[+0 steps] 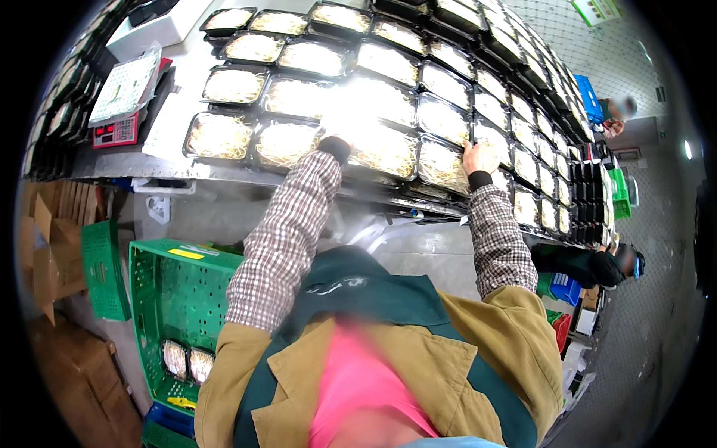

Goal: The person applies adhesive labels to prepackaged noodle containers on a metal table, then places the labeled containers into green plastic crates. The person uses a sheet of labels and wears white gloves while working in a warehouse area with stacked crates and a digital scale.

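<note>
Rows of black plastic trays filled with pale bean sprouts, such as the tray at the near left point(218, 136), cover the metal worktable point(235, 172). Both my arms reach forward over the near rows. Glare washes out my left hand point(339, 134), which lies between two front trays; its fingers and grip are unclear. My right hand point(480, 158) rests at the right edge of a front sprout tray point(442, 162), with fingertips on the tray's rim. Whether either hand bears any weight of a tray cannot be told.
A red digital scale point(116, 131) stands at the left of the table. Below is a green plastic crate point(185, 297) holding packed trays, beside cardboard boxes point(84, 358). Stacked trays rise at the far right. Two people, one at a blue crate point(587, 98), are at the right.
</note>
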The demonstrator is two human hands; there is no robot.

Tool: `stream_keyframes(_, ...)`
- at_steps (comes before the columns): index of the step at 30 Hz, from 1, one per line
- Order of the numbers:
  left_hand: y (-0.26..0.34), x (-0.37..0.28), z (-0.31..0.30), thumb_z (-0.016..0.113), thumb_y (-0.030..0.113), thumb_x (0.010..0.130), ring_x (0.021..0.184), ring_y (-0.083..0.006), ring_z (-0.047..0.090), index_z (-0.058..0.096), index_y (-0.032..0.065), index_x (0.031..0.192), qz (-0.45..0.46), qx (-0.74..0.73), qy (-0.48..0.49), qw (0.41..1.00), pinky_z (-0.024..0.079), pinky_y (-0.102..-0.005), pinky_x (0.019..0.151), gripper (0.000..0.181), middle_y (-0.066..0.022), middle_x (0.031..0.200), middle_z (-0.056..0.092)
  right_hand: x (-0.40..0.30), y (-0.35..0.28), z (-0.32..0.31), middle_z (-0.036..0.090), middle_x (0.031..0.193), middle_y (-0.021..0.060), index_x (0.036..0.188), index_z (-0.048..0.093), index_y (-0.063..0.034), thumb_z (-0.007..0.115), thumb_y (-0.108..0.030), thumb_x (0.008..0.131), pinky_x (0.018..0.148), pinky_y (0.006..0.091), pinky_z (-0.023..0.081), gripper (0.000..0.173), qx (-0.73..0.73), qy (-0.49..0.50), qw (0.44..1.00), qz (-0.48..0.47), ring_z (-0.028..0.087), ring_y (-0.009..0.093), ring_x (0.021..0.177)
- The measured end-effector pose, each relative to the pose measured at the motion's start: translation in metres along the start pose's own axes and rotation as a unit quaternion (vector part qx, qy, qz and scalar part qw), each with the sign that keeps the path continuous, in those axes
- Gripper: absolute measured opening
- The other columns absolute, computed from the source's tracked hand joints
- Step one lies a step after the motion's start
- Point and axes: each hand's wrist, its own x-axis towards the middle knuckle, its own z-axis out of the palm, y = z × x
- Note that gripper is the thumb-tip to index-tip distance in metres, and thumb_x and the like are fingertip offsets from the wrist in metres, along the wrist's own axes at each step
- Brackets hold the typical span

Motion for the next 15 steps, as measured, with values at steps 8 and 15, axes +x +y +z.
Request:
stream_keyframes(8,-0.017,-0.017,0.002,0.046,0.026,0.089,0.071,-0.0349,0.058,0.05,-0.0037,0.107,-0.077,-0.15,0.008,0.986,0.048,-0.0423,0.062,0.035,-0.0232,0.084,0.056,0.03,0.029,0.074,0.063,0.065,0.0181,0.068,0.064,-0.0091,0.038,-0.058,0.088,0.039,0.0415,0.042,0.058,-0.034,0.13,0.966,-0.223,0.061,0.029,0.052)
stream_keyframes(15,-0.118,-0.158,-0.185,0.045,0.027,0.09,0.053,-0.0361,0.056,0.049,0.0006,0.106,-0.296,-0.274,0.129,0.906,0.048,-0.0434,0.054,0.031,-0.0229,0.065,0.055,0.052,-0.01,-0.018,0.061,0.089,0.0258,0.091,0.058,0.0089,0.036,-0.042,0.096,0.074,0.0424,0.047,0.056,0.264,0.022,0.95,-0.164,0.058,0.035,0.078)
